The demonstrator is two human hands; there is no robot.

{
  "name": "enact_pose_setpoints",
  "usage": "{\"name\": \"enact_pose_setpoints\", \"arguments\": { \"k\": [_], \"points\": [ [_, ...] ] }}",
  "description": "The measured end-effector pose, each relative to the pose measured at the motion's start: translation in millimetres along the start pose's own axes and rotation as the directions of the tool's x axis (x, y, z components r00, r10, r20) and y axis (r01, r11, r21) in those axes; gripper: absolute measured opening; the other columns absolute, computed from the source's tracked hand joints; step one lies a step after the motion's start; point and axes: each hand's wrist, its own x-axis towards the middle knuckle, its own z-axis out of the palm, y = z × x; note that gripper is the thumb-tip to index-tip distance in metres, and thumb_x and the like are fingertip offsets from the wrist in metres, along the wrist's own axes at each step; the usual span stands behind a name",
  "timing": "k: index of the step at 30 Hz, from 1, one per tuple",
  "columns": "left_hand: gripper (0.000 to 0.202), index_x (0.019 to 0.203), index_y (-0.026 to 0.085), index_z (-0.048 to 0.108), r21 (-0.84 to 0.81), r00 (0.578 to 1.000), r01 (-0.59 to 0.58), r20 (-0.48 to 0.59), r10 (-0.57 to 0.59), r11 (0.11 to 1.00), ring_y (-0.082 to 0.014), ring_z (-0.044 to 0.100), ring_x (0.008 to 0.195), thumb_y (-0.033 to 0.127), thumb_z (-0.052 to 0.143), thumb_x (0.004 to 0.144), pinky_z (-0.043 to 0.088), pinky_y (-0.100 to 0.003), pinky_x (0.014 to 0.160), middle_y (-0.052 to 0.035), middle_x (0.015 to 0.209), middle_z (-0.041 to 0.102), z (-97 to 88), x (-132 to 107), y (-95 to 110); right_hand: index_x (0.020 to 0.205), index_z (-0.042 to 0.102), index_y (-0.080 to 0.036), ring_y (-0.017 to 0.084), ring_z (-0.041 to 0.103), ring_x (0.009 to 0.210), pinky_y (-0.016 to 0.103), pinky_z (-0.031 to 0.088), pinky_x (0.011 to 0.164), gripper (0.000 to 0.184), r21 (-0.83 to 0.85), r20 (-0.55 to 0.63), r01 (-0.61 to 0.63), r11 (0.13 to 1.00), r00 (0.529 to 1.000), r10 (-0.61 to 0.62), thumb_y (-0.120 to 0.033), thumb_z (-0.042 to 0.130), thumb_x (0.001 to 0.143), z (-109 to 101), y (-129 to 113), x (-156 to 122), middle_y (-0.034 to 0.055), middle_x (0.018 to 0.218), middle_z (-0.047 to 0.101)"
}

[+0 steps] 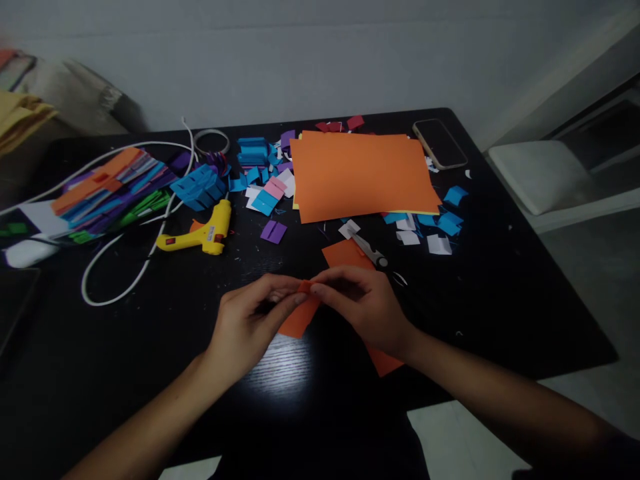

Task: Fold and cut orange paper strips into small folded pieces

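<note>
Near the front middle of the table, my left hand point(250, 320) and my right hand point(367, 303) meet at a small piece of orange paper point(305, 288). Thumbs and fingers of both hands pinch its edges from either side. Below them an orange strip point(299, 321) shows; whether it joins the pinched piece I cannot tell. A longer orange sheet point(384, 360) lies partly under my right hand, its far end point(345, 253) showing beyond the fingers. Scissors point(370, 252) rest across that end, their handles partly in shadow.
Large orange sheets point(365, 173) are stacked at the back. A yellow glue gun point(200, 233) and looping white cable point(107, 303) lie left, beside bundled coloured paper strips point(110, 190). Blue scraps point(450, 223) and purple scraps point(274, 231) are scattered about. A phone point(440, 143) sits at the back right.
</note>
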Motion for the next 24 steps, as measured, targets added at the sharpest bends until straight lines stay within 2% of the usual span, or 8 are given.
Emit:
{"name": "enact_pose_setpoints", "arguments": {
  "k": [5, 15, 24],
  "points": [
    [0.009, 0.100, 0.022, 0.079, 0.000, 1.000, 0.009, 0.000, -0.009, 1.000, -0.0145, 0.076, 0.072, 0.020, 0.077, 0.091, 0.063, -0.023, 0.069, -0.0012, 0.089, 0.083, 0.2, 0.5, 0.8, 0.094, 0.082, -0.025, 0.020, 0.079, 0.090, 0.034, 0.064, 0.084, 0.013, 0.016, -0.002, -0.003, 1.000, 1.000, 0.003, -0.036, 0.083, 0.086, -0.6, 1.4, 1.0, 0.0023, 0.093, 0.083],
    [0.012, 0.100, 0.022, 0.080, -0.029, 1.000, 0.011, -0.010, -0.011, 1.000, -0.0120, 0.075, 0.070, 0.016, 0.078, 0.090, 0.062, -0.020, 0.069, 0.0008, 0.088, 0.083, 1.2, 2.1, 3.4, 0.091, 0.082, -0.025, 0.019, 0.079, 0.088, 0.032, 0.064, 0.083, 0.013, 0.033, -0.028, -0.010, 0.999, 1.000, 0.011, -0.035, 0.085, 0.084, 0.4, 0.5, 2.8, 0.0017, 0.091, 0.083],
    [0.007, 0.094, 0.021, 0.080, -0.068, 0.990, 0.121, -0.064, -0.125, 0.990, -0.0109, 0.075, 0.070, 0.024, 0.081, 0.088, 0.059, -0.018, 0.067, 0.0017, 0.085, 0.082, 2.8, 0.4, -0.2, 0.090, 0.081, -0.023, 0.017, 0.077, 0.084, 0.029, 0.062, 0.079, 0.011, 0.034, -0.035, -0.029, 0.999, 0.999, 0.030, -0.031, 0.084, 0.084, 0.8, -0.1, 2.3, 0.0016, 0.088, 0.081]
  ]
}}
